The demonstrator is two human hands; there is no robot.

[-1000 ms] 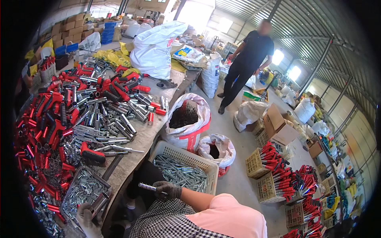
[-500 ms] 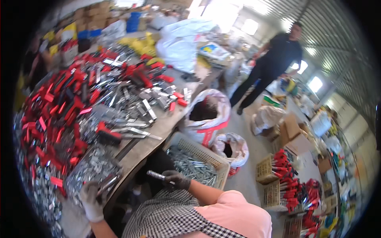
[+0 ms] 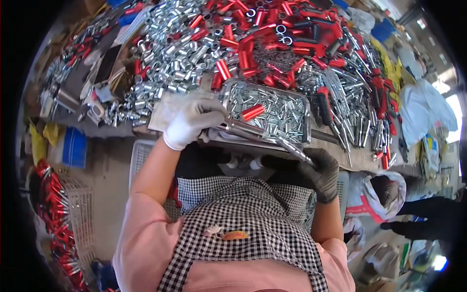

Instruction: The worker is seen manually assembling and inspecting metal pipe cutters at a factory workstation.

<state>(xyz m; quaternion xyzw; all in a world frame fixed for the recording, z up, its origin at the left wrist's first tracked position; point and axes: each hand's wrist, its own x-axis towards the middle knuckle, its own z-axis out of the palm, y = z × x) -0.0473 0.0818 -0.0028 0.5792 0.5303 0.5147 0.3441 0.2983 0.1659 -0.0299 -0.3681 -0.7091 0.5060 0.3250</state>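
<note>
My left hand (image 3: 193,122), in a white glove, is closed round a shiny metal tube (image 3: 244,129) at the near edge of the table. My right hand (image 3: 320,174), in a dark grey glove, grips a thin metal rod (image 3: 294,149). The rod slants up and left, its tip close to the tube's right end; I cannot tell whether they touch. Just beyond both parts lies a metal tray (image 3: 307,127) full of small silver pins (image 3: 287,117). A red tube (image 3: 253,112) rests on the pins.
Silver sleeves (image 3: 180,63) and red tool parts (image 3: 311,31) are heaped across the table. Long metal rods with red handles (image 3: 335,114) lie at right. An open white sack (image 3: 386,192) stands right of the table, near a person's dark-clothed legs (image 3: 428,214). A crate (image 3: 81,214) stands at left.
The view has swung left to face the table. My right hand has brought the rod from beside the crate of metal parts to the tray's near edge, close to the tube in my left hand.
</note>
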